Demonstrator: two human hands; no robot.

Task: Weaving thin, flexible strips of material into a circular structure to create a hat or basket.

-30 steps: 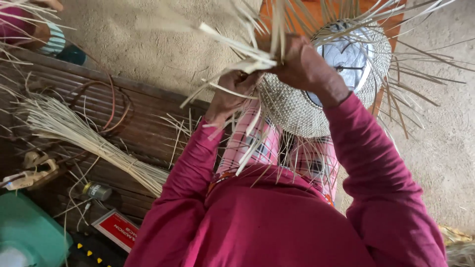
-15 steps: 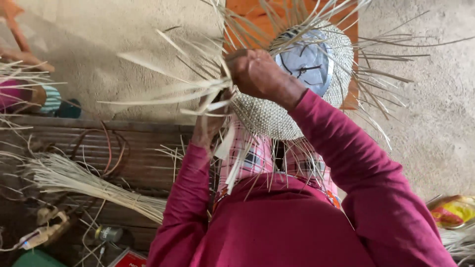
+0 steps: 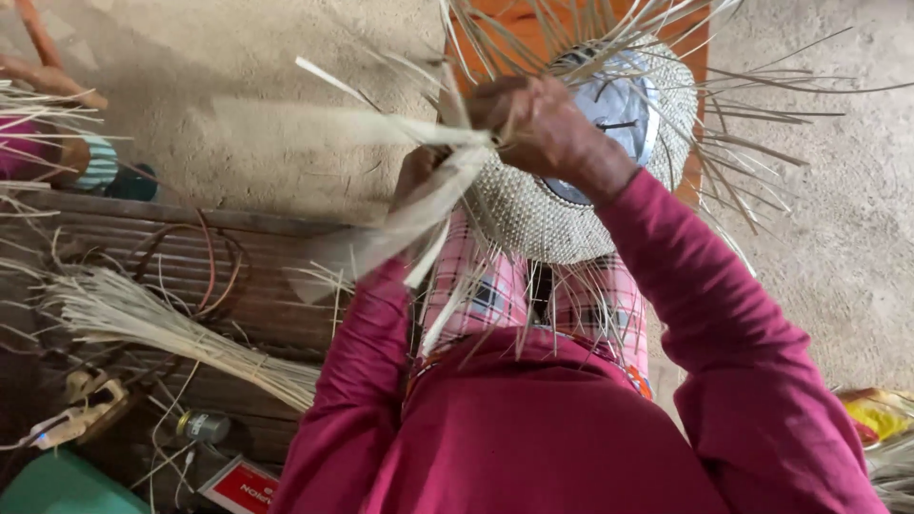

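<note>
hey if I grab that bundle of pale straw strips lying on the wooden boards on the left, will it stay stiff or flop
The bundle of straw strips would probably flop: thin strands fan loosely at one end. It looks light for its size. Loose strands may slip out, since only one spot seems bound.

Matt, dry straw strips (image 3: 400, 133) feed a rough woven basket (image 3: 533, 214) over a shiny metal mould (image 3: 624, 105); the sleeves (image 3: 705, 305) are soft cloth.

One woven hat (image 3: 543, 214), two hands (image 3: 543, 128), one bundle of pale strips (image 3: 162, 328), one small can (image 3: 202, 426), one red box (image 3: 246, 487)
</note>
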